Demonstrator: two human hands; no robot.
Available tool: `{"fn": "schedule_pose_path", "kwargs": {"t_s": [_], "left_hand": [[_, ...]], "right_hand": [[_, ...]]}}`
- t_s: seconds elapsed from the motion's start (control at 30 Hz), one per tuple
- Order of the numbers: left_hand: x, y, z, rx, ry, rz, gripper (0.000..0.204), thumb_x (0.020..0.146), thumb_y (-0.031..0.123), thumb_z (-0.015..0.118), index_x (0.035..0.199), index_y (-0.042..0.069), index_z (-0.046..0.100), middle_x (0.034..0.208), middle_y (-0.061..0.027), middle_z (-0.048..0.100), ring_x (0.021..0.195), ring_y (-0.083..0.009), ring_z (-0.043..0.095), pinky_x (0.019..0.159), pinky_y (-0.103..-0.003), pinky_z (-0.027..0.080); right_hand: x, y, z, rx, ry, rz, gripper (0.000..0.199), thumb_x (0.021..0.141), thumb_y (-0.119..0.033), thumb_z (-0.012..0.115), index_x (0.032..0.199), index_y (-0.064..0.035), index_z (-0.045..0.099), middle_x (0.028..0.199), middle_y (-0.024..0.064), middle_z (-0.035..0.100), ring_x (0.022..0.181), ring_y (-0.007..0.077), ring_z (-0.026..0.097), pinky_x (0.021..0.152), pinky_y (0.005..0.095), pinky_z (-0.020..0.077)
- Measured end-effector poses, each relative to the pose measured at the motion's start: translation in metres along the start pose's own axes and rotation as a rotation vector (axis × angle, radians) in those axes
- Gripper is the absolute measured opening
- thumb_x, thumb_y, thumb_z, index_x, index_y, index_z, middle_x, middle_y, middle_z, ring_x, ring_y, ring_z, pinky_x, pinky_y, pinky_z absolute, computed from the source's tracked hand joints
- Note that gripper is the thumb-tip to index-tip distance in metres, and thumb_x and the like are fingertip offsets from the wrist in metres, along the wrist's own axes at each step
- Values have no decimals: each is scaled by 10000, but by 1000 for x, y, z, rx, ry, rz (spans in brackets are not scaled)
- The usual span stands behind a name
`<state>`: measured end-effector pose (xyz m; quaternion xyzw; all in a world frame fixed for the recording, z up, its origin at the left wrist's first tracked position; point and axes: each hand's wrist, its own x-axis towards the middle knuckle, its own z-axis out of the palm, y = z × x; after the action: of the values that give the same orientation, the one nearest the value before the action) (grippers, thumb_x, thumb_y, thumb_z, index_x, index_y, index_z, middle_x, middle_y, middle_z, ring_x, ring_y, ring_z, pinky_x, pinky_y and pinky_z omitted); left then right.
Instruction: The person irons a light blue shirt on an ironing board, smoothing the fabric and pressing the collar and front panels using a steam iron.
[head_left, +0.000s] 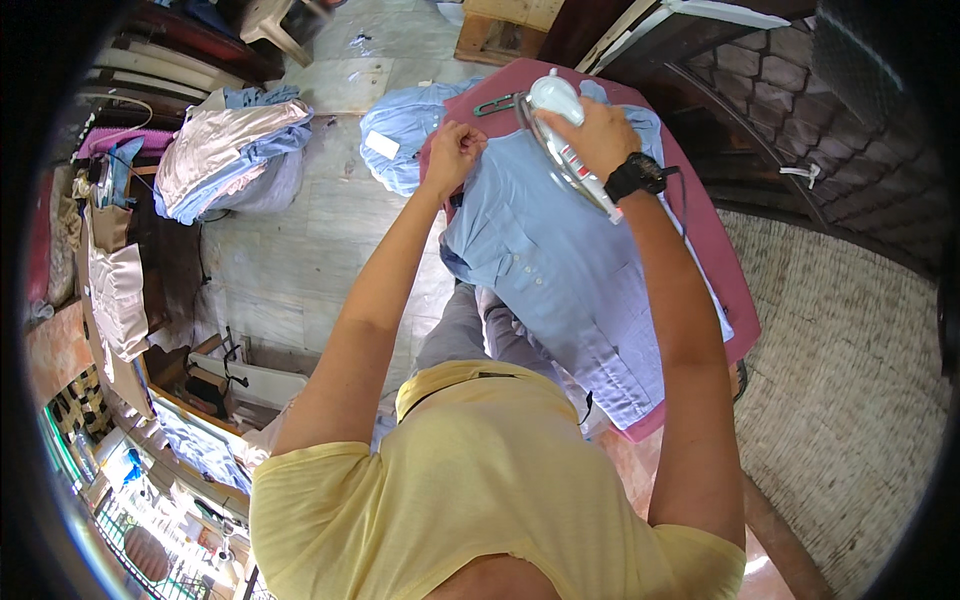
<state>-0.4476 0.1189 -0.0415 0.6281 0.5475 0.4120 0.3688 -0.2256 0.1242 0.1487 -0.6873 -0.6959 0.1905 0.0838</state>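
R hand closed rnd iron at shirt's far end, on pink board. L hand part-curled nr shirt edge, grip unclear. Iron's red mkg. illegible; white tag on blue cloth.

Iron partly hidden, yellow shirt cut off

No text being legible. Red marks showing on iron, just beside right hand gripping it; staying too small for reading. Watch sitting on wrist behind grip; dial not resolving. White rectangular label lying on blue cloth, left of grip, past left hand; showing no readable characters.
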Motion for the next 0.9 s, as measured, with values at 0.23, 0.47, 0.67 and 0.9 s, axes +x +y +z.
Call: {"fn": "schedule_pose_path", "kwargs": {"t_s": [0.23,0.47,0.67,0.9], "left_hand": [[-5,12,-7,57,-25,-23,105,785,29,715,888,20,698,823,-93,604,729,-213,618,674,-311,505],[-12,-4,-12,168,10,54,127,797,76,744,909,26,707,823,-69,602,712,-174,578,673,-279,479],[-13,-6,-11,31,22,-78,154,785,87,773,899,21,693,818,-44,575,739,-124,549,684,-269,468],[-23,-20,-7,-10,185,-181,215,815,191,784,931,23,716,907,-77,550,768,-160,535,711,-283,464]], "right_hand": [[-24,8,55,-25,53,-76,674,808,-682,623,963,-27,664,828,249,690,809,439,679,686,528,532],[-21,14,58,-44,-75,-195,650,801,-669,636,973,-43,678,818,233,697,796,420,687,681,518,536],[-23,3,63,-29,-18,-116,643,790,-672,644,963,-55,691,833,221,705,797,412,692,686,510,545],[-24,-6,70,-28,24,-109,655,794,-680,637,960,-49,686,840,221,706,806,408,694,688,508,547]]}}
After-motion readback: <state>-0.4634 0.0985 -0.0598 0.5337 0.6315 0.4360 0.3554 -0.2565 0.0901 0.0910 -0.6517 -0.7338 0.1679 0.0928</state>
